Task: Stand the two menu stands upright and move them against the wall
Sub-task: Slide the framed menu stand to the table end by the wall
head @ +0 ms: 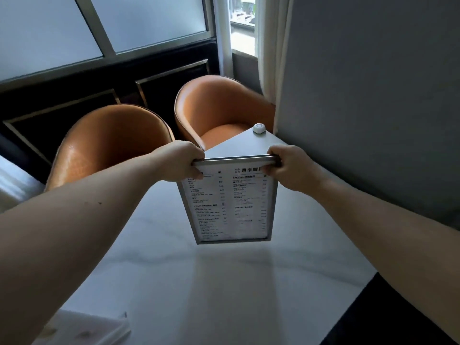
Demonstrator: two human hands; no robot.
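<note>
Metal-framed menu stand (pixel 230 202) is upright near the worktop's (pixel 174 282) middle, left hand (pixel 179 161) and right hand (pixel 290 168) fingers clamped on its top corners; wall (pixel 373 95) unreached; second stand unseen.

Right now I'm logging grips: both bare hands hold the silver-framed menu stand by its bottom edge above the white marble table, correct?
Not quite. In the head view the left hand and right hand grip the silver-framed menu stand by its top edge, not the bottom, above the white marble table.
</note>
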